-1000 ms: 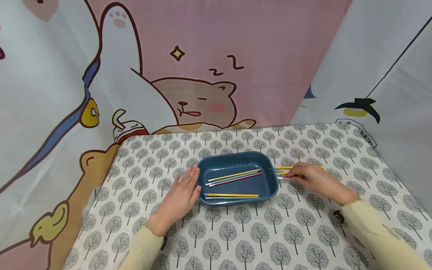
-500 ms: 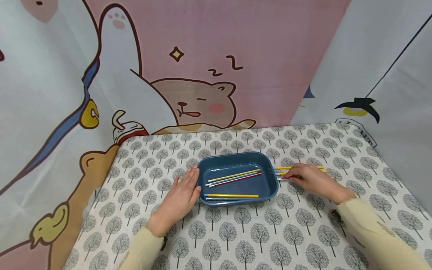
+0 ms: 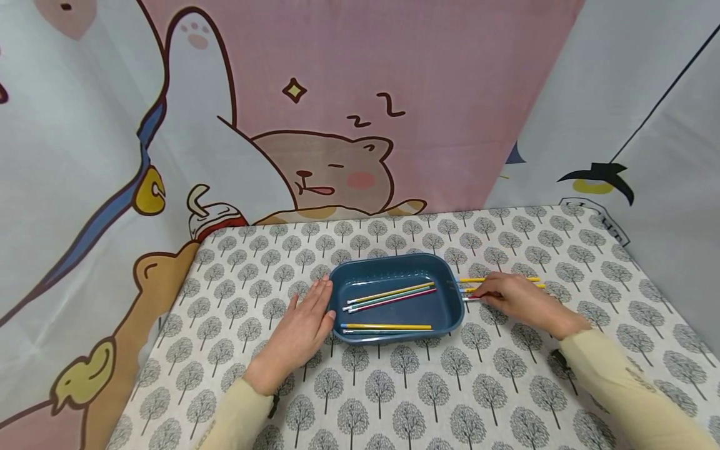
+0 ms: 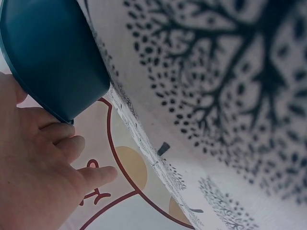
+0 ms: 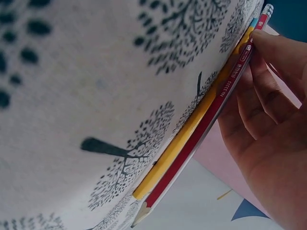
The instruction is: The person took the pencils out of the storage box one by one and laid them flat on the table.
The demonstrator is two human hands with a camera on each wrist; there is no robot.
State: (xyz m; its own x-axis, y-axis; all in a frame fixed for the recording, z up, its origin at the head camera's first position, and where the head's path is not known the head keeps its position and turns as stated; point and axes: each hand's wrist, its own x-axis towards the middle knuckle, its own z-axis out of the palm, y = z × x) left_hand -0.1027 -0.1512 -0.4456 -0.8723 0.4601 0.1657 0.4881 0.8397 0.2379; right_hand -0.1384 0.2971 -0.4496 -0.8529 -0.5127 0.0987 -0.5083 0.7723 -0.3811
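Observation:
A dark blue rectangular basin (image 3: 396,338) stands on the table with several pencils lying in it, among them a yellow pencil (image 3: 388,325) and a red pencil (image 3: 392,300). Against the basin's left end rests my left hand (image 3: 298,324), fingers extended along its outer wall. To the right of the basin, my right hand (image 3: 520,301) pinches another red pencil (image 5: 195,135) close to its white eraser end, between thumb and fingers. That pencil has a sharpened tip. Alongside it lies a yellow pencil (image 5: 165,158), and a second yellow pencil (image 3: 472,280) lies just behind, partly covered by the hand.
A tree-patterned cloth (image 3: 405,400) covers the table. Cartoon-printed curtains (image 3: 450,94) hang along the back and both sides of it.
My right hand has shifted very slightly left with the red pencil, bringing its eraser end closer to the basin's right wall. The left hand and the basin have stayed put.

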